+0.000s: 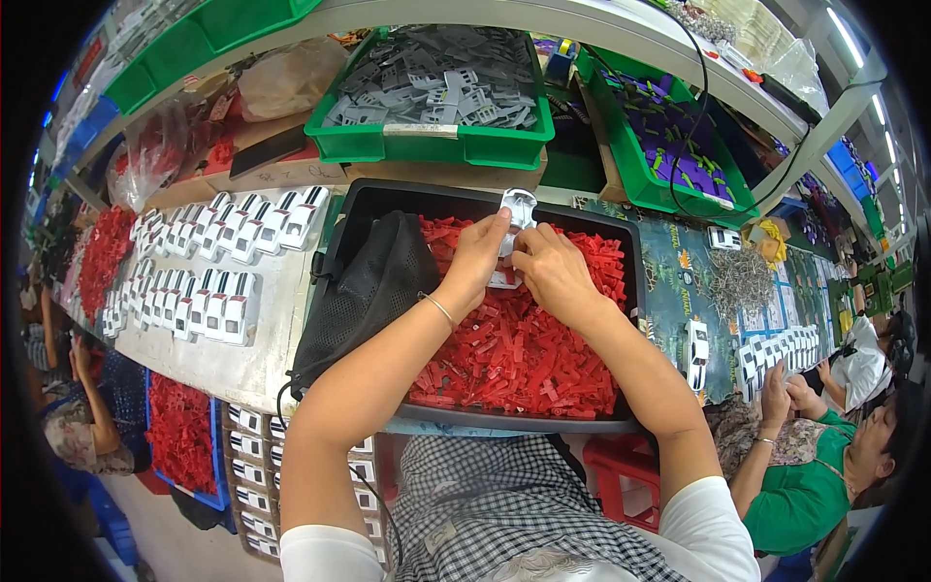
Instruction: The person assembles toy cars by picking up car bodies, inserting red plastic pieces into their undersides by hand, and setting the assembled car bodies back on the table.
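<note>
Near the viewer, a checked apron (504, 504) lies below a black tray (630, 291) heaped with red plastic parts (524, 349). Above the heap, the left hand (477, 257) and right hand (555, 272) together pinch a white toy car body (516, 215), fingers closed on it. A black mesh bag (373, 281) rests on the tray's left rim. On the table (262, 359) to the left, finished white cars (208, 291) stand in rows. Farther back, a green bin (427, 144) holds grey parts (436, 82).

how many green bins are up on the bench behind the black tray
3 in view: one green bin of grey parts straight behind the black tray, one of purple parts at right, one at upper left. Others may be hidden.
</note>
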A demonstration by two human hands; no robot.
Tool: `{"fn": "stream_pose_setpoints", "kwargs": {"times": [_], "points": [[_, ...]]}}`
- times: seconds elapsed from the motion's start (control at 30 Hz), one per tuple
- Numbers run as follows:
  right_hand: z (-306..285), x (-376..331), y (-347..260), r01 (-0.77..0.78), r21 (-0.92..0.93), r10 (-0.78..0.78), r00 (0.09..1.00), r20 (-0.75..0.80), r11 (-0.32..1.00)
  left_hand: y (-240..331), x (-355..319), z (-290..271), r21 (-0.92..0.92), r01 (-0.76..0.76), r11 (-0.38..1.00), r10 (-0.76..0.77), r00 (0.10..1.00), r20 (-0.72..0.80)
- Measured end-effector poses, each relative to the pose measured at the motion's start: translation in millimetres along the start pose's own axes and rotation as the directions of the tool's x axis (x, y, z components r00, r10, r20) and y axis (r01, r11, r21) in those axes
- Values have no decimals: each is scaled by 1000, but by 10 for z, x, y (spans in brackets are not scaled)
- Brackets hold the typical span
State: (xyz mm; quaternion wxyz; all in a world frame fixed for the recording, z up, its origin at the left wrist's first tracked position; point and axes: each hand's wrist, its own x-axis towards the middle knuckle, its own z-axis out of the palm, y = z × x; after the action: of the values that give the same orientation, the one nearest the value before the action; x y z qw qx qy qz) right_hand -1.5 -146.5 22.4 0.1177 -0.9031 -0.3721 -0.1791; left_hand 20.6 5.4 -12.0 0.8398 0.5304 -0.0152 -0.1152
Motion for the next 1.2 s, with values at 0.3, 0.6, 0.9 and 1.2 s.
{"fn": "stream_pose_setpoints", "kwargs": {"times": [0.3,0.6,0.9,1.2], "points": [[1,81,38,-104,3,98,930,-353,995,45,-92,101,30,42,999,-42,999,-1],[-40,90,-28,-188,-5,169,895,-414,982,71,-147,187,-76,-52,996,54,998,35],[-86,124,-23,-246,301,363,821,-441,921,49,-114,139,42,-92,995,92,996,6],[-20,90,118,-305,836,610,791,-44,456,2,-125,159,381,-250,890,285,958,-37]]}}
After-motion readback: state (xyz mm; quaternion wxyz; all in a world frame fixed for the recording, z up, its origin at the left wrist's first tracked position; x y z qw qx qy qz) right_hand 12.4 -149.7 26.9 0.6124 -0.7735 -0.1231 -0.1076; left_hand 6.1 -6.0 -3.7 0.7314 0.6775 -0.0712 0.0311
